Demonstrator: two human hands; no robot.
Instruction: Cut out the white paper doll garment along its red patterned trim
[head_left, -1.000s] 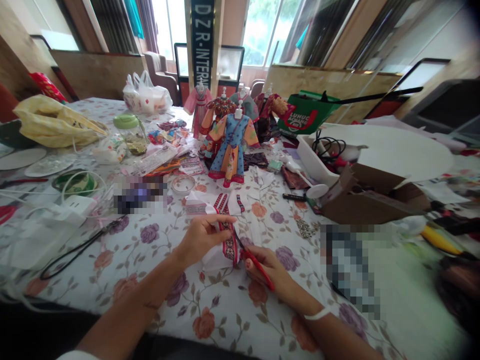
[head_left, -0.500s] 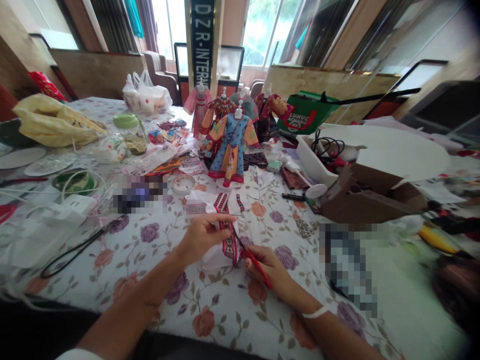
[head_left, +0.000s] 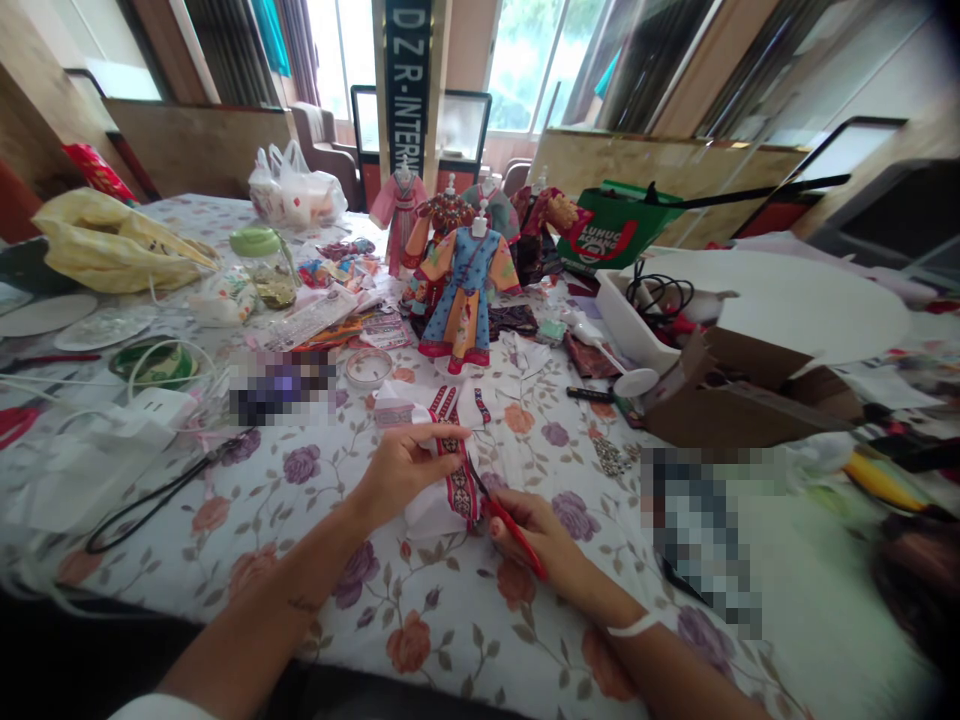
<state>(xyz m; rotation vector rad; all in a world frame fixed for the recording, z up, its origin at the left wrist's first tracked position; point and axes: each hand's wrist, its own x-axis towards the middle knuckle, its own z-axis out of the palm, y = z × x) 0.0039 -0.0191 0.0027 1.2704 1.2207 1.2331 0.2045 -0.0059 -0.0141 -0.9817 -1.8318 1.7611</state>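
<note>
In the head view, my left hand (head_left: 409, 465) pinches a piece of white cloth with a red, black and white patterned band (head_left: 460, 490) between thumb and fingers. My right hand (head_left: 536, 530) is closed around red-handled scissors (head_left: 517, 535), whose dark blades lie along the right edge of the band. How far the blades are apart I cannot tell. Smaller white scraps with the same red pattern (head_left: 480, 403) lie just beyond my left hand. Behind them stands a small blue and orange dress (head_left: 463, 300) on a miniature stand.
Several more miniature dresses stand behind the blue one. A roll of clear tape (head_left: 367, 368) and a lidded jar (head_left: 266, 265) are on the left, near a white charger (head_left: 154, 410) with cables. On the right are a cardboard box (head_left: 742, 400) and a white tray (head_left: 637, 325).
Both hands stay almost where they were, with the scissors still at the band's edge. The whole view has shifted very slightly.
</note>
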